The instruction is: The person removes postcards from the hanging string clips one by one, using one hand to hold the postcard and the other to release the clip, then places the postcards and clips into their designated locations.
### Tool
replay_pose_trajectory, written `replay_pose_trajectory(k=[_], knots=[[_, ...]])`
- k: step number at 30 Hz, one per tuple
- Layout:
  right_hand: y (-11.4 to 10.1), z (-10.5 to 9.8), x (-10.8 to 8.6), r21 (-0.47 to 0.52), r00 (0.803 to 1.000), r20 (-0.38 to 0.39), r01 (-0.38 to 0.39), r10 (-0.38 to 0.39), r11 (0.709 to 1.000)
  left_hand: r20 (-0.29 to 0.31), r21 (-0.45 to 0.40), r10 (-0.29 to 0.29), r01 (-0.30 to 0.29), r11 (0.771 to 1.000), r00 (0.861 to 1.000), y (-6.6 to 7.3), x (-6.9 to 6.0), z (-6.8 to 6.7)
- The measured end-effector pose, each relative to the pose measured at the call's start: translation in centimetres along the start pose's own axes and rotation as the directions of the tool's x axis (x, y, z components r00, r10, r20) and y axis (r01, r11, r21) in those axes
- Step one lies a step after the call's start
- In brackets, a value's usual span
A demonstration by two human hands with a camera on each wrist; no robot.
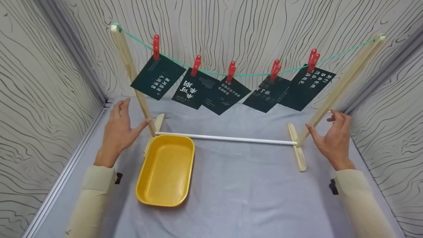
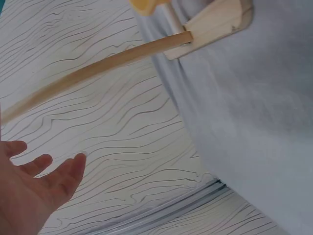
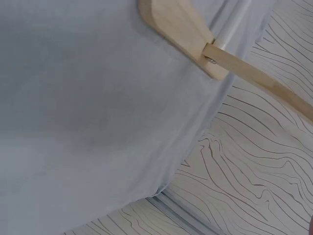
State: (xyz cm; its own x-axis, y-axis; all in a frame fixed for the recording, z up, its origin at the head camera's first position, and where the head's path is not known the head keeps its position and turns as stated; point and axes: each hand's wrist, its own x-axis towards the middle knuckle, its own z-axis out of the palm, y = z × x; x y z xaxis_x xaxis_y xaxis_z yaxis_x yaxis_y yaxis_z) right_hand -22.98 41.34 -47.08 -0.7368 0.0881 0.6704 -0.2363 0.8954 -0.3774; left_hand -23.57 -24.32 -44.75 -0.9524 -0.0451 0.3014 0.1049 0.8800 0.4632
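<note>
Both hands, left and right, are loosely spread beside the wooden posts, contact being hard to judge.

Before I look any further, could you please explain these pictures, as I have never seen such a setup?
There is no machine here, just a person's bare left hand and right hand. The wide picture comes from a camera on the head, looking down; the other two come from one on each wrist. On the pale cloth stand two wooden posts, joined low down by a white rod, and a yellow tray. Red clips hold five dark cards on a green string between the posts. Each hand is beside a post, gripping nothing; whether the thumbs touch, I cannot tell.
</note>
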Motion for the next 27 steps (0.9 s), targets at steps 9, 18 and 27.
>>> replay_pose_trajectory(k=[9,18,27], knots=[[-0.5,0.2,0.2,0.032,0.988,-0.112,0.110,-0.105,0.993,-0.113,-0.081,0.085,-0.094,0.992,0.990,1.6,0.1,-1.3],[-1.8,0.9,0.0,0.090,0.985,-0.065,0.163,-0.158,0.982,-0.203,-0.130,0.032,-0.059,0.990,0.979,3.5,-0.5,-1.6],[-3.7,0.8,0.8,0.191,0.995,0.044,0.079,-0.089,0.978,-0.327,-0.087,0.141,-0.178,0.980,0.934,5.2,-1.1,-2.4]])
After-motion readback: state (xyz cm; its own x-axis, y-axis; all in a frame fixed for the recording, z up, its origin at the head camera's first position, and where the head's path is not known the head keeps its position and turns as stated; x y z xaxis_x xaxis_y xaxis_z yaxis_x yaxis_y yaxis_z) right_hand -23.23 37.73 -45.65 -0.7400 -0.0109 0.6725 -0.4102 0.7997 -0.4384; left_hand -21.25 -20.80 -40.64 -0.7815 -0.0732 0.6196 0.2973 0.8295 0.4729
